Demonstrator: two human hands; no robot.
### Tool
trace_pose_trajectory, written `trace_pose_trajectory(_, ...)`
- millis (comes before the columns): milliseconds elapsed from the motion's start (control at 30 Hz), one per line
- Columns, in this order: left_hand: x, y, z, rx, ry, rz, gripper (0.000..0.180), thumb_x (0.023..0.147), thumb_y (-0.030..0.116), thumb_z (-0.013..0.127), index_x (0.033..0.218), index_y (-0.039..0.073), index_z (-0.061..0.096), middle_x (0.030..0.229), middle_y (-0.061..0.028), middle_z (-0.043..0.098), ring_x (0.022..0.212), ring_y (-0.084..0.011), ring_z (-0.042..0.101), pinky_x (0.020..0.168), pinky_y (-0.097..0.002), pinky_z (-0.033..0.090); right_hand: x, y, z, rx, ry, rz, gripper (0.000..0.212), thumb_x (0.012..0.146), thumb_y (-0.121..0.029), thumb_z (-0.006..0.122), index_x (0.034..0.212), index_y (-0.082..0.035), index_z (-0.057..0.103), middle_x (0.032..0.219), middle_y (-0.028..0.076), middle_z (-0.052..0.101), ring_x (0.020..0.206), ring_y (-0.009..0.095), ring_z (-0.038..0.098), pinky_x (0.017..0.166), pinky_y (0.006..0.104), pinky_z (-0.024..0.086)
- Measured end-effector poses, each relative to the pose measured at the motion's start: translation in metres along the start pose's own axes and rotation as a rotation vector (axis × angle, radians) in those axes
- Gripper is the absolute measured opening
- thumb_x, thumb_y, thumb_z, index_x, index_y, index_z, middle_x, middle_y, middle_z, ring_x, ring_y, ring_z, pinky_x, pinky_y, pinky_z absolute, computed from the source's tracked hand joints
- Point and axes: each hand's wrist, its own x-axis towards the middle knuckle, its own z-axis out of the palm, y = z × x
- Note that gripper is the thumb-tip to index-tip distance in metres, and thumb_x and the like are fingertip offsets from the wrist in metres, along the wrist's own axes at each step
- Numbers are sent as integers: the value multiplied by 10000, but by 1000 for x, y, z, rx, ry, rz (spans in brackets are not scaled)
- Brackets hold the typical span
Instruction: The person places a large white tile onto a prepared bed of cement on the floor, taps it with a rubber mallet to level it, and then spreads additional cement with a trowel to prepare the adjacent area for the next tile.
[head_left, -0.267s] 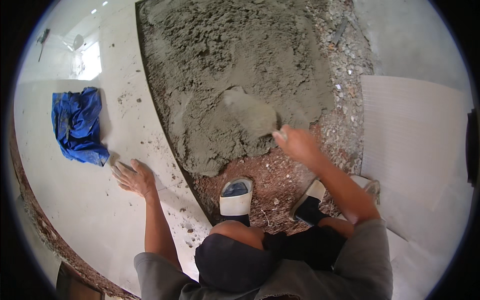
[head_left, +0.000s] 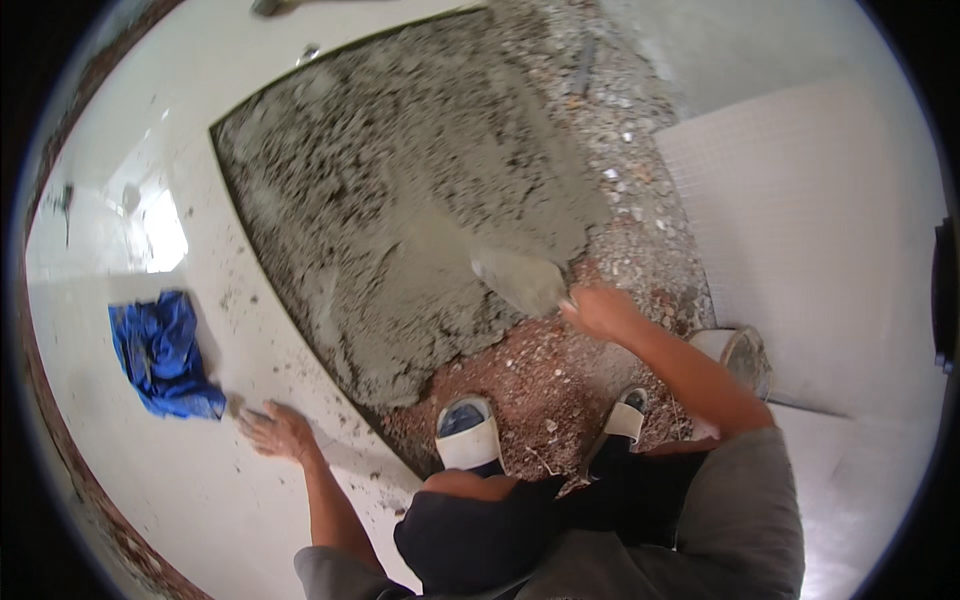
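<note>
Mortar (head_left: 370,180), lumpy and grey, lies below a flat trowel (head_left: 522,281) the right hand (head_left: 602,313) grips, left hand (head_left: 278,432) splayed over glossy tile (head_left: 210,490).

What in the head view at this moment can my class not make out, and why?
Head view:
- Trowel: handle mostly covered by the right grip.
- Round container: partly hidden behind the right forearm; contents unclear.
- Object at the top: cut off by the picture's edge.
- Dark item at far left: too small to identify.
</note>
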Motion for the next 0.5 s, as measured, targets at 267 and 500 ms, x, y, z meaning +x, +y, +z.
trace_pose_trajectory(267,46,-37,43,240,376,504,522,955,511,385,1235,99,541,1246,-129,564,1030,-378,577,616,-515,510,-248,206,48,263,565,579,451,864,-400,523,1139,-45,559,898,227,651,877,408,626,792,489,481)
trace_pose_trajectory(500,21,146,-72,-382,38,813,579,998,433,368,1350,-23,421,1359,-240,443,1237,-376,448,1029,-436,369,-412,359,136,211,213,1188,362,832,-313,571,1142,-126,583,868,119,679,818,302,661,767,439,521)
